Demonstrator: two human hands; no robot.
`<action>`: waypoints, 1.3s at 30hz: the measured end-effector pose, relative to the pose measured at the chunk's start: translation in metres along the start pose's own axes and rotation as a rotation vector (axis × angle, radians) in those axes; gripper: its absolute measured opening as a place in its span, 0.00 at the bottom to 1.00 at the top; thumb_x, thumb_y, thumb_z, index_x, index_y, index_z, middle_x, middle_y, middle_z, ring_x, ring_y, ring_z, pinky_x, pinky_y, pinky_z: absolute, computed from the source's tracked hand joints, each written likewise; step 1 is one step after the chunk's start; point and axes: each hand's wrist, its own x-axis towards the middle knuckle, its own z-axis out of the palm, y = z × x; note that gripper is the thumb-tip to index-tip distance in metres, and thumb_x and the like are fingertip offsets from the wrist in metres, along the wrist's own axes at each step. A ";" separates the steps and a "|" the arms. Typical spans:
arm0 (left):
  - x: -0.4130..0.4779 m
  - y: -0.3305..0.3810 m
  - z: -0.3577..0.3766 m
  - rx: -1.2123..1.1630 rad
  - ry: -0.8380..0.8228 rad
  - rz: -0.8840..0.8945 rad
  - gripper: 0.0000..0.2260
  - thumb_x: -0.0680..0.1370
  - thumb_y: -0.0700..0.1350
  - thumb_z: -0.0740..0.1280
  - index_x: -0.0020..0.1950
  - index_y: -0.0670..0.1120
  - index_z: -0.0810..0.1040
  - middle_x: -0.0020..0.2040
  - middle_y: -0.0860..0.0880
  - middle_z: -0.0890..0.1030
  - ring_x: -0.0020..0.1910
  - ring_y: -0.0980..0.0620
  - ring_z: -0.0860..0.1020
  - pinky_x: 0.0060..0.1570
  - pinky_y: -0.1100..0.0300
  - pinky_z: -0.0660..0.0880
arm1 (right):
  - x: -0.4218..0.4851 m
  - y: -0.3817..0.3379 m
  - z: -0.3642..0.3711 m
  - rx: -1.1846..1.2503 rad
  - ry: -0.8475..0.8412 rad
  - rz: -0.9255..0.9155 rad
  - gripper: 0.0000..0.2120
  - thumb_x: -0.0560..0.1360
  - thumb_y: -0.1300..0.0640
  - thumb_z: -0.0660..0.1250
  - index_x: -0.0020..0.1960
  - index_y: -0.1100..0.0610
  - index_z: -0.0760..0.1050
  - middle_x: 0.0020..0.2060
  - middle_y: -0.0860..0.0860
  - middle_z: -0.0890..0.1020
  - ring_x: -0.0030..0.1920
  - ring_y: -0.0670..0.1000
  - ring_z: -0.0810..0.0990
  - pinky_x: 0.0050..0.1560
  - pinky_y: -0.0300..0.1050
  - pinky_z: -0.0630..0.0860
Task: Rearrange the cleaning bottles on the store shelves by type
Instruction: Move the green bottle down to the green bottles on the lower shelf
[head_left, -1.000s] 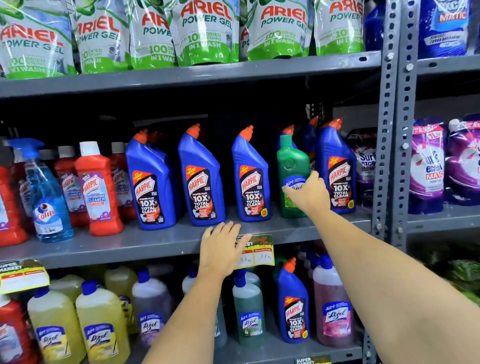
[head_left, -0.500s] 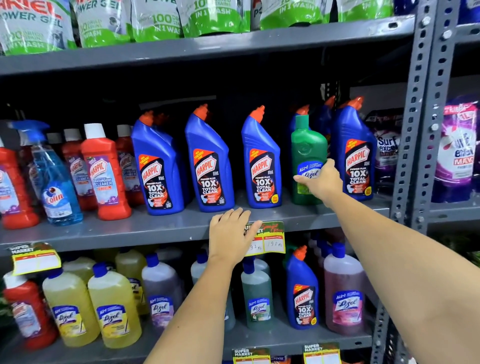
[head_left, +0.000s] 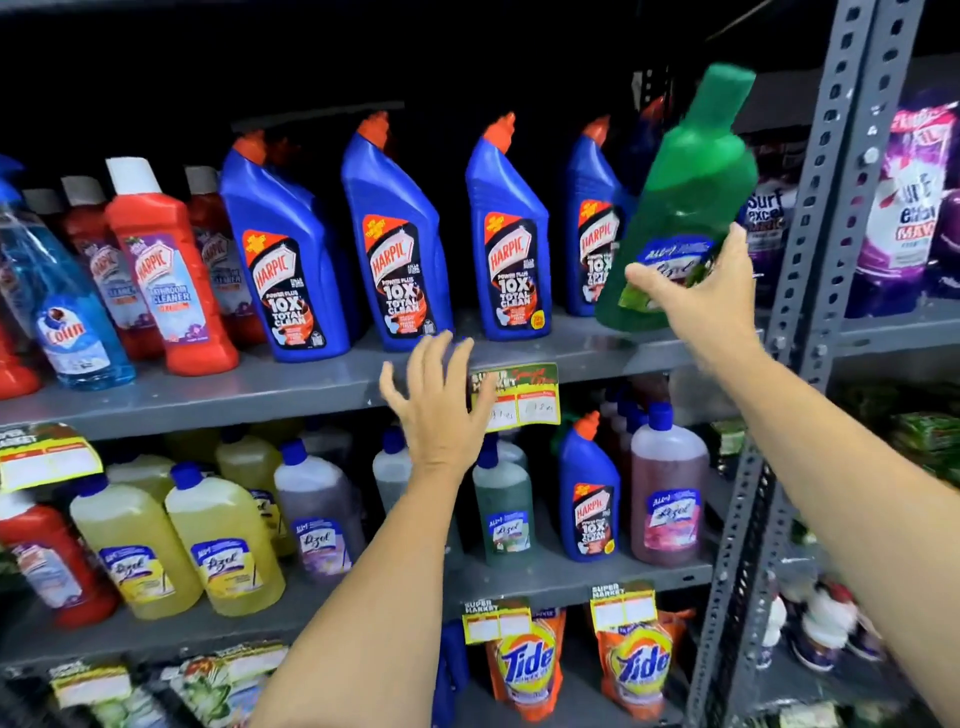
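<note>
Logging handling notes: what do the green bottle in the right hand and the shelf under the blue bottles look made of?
Green bottle: likely plastic, smooth and slightly see-through, with a printed paper or film label. Shelf: seemingly painted grey metal, judging by its thin folded edge and the perforated upright.

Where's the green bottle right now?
Head view, upper right: the green bottle is tilted in the right hand, lifted just off the shelf, beside the blue bottles.

Green Lizol bottle (head_left: 685, 208) tilted right, lifted clear of shelf; blue Harpic bottles (head_left: 395, 244) upright in row.
</note>
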 end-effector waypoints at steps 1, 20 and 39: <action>-0.015 -0.004 0.002 -0.002 0.035 -0.026 0.19 0.78 0.55 0.64 0.65 0.49 0.73 0.67 0.46 0.72 0.68 0.47 0.67 0.70 0.42 0.48 | -0.012 -0.007 -0.003 0.025 -0.018 -0.010 0.34 0.65 0.55 0.80 0.65 0.59 0.67 0.57 0.50 0.80 0.56 0.44 0.81 0.60 0.41 0.76; -0.260 -0.098 0.071 0.074 -1.075 -0.009 0.25 0.82 0.49 0.57 0.77 0.45 0.54 0.79 0.47 0.55 0.76 0.49 0.55 0.74 0.54 0.53 | -0.276 0.167 0.062 -0.041 -0.342 0.508 0.34 0.62 0.59 0.82 0.63 0.50 0.69 0.56 0.46 0.82 0.57 0.47 0.81 0.62 0.52 0.76; -0.279 -0.098 0.089 -0.034 -0.744 -0.150 0.15 0.72 0.39 0.73 0.59 0.43 0.81 0.60 0.44 0.81 0.61 0.45 0.78 0.60 0.48 0.74 | -0.298 0.201 0.136 -0.305 -0.368 0.417 0.44 0.70 0.46 0.75 0.76 0.60 0.56 0.64 0.57 0.65 0.64 0.56 0.69 0.65 0.47 0.69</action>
